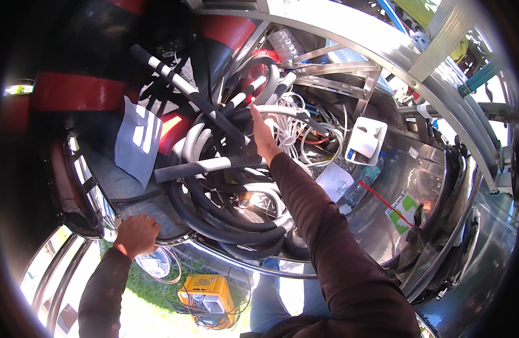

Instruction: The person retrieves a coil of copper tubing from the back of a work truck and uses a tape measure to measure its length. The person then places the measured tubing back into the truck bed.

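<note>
In the head view, I'm reaching my right hand [264,138] into thick black tubes [208,165], heaped mid-way in a metal bed [406,177]; I can't tell whether it's gripping one. My left hand [138,234] is hovering loosely open at the rim. Nothing looks separated; untangling seems all left. The matte, rounded loops are lying beside thin white cable [285,127].

A wide fisheye lens looked down from the person's head.
Worn as the left of a side-by-side pair, it faced forward and steeply down: the blue-trousered legs [268,310] and dark brown-sleeved forearms [313,211] lay nearest, the coiled thick black tubes [231,230] just beyond them, and the silver metal frame [378,42] at far right curved toward the dark round rim.
</note>
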`<state>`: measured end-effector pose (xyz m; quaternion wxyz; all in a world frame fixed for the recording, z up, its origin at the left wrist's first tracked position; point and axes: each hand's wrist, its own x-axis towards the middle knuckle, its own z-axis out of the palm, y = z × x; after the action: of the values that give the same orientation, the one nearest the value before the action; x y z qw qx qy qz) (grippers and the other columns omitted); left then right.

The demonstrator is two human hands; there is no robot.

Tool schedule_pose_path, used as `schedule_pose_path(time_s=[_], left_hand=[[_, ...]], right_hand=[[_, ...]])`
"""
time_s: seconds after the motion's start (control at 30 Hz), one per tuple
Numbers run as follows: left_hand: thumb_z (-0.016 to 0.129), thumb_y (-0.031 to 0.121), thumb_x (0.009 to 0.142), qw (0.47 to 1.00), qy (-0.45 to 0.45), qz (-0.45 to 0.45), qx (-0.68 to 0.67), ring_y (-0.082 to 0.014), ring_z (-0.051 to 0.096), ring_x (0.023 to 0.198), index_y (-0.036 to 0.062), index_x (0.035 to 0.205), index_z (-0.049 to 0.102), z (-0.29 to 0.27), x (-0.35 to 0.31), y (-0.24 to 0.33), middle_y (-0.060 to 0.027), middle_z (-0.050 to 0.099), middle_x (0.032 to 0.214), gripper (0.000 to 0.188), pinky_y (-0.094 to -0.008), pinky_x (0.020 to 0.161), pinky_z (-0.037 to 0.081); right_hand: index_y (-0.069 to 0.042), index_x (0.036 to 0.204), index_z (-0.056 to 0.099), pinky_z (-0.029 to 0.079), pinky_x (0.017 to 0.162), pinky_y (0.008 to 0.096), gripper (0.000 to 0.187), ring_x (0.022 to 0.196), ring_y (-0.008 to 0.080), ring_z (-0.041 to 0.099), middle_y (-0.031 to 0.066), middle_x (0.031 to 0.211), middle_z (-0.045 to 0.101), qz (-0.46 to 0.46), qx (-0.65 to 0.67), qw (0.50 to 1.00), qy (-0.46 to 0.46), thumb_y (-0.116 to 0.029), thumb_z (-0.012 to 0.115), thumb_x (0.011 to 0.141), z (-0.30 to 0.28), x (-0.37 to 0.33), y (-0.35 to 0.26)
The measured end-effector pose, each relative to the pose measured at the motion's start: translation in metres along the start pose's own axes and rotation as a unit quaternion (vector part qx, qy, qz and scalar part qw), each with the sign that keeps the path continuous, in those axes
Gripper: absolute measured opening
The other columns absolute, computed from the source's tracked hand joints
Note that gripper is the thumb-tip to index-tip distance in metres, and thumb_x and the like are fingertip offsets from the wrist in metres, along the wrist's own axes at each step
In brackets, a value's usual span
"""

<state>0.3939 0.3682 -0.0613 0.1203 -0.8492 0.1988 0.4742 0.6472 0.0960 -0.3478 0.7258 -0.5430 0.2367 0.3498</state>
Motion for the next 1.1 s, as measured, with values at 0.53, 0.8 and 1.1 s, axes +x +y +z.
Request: schedule_pose_path(time_s=[0.53,0.8,1.1], left_hand=[[0.088,0.048,0.069,1.000,-0.013,0.003,0.000,-0.0251,0.069,0.100,0.0132,0.097,0.073,-0.003,0.001,0.000,-0.0028,0.069,0.099,0.047,-0.0417,0.074,0.061],[0.089,0.045,0.069,1.000,0.009,0.008,0.002,-0.0248,0.069,0.099,0.0127,0.094,0.073,0.000,0.001,0.000,-0.0027,0.068,0.097,0.044,-0.0407,0.074,0.060],[0.090,0.044,0.069,1.000,-0.013,-0.001,-0.003,-0.0255,0.069,0.102,0.0124,0.099,0.075,-0.005,0.003,0.002,-0.0034,0.069,0.100,0.047,-0.0421,0.078,0.060]], right_hand=[[-0.001,0.114,0.076,0.054,0.100,0.0471,0.055,0.109,0.0361,0.075,0.0224,0.106,0.078,0.013,-0.586,0.787,-0.193,-0.051,0.059,0.099,-0.003,-0.071,0.140],[-0.001,0.148,0.049,0.053,0.099,0.0534,0.078,0.128,0.0416,0.059,0.0291,0.133,0.059,-0.245,-0.600,0.725,0.234,-0.046,0.073,0.090,-0.087,-0.006,-0.014],[-0.006,0.093,0.067,0.049,0.073,0.0454,0.018,0.084,0.0368,0.065,0.0156,0.089,0.065,-0.386,-0.610,0.674,0.157,-0.020,0.073,0.084,-0.052,-0.021,0.064]])
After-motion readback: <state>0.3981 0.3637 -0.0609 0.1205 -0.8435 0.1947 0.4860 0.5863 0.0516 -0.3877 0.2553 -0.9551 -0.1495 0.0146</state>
